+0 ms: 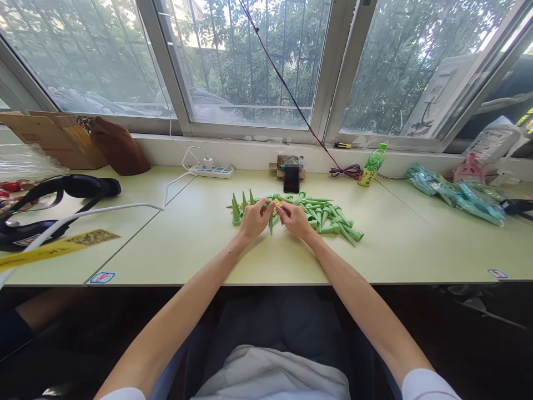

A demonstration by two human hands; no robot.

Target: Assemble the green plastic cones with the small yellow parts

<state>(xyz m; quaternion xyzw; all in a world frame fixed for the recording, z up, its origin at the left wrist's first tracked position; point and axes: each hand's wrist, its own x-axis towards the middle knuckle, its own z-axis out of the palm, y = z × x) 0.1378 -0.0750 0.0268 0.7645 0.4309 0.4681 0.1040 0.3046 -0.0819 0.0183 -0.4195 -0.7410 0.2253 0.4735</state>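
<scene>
My left hand (255, 218) is closed, its fingertips around a green plastic spike (271, 226) whose point faces down. Close beside it, my right hand (293, 218) has its thumb and fingers pinched together at the top of that spike. A bit of yellow shows near the fingertips, too small to make out. Several green spikes stand upright on their wide ends left of my hands, such as this spike (235, 211). To the right lies a loose heap of green spikes (322, 214). Small yellow pieces lie partly hidden behind my fingers.
Behind the heap a black phone (291, 179) leans on a small box (277, 166). A green drink bottle (372, 165) and a power strip (212, 171) stand along the window wall. A white cable (125, 208) and black headset (58, 203) lie left; teal bags (456, 191) lie right.
</scene>
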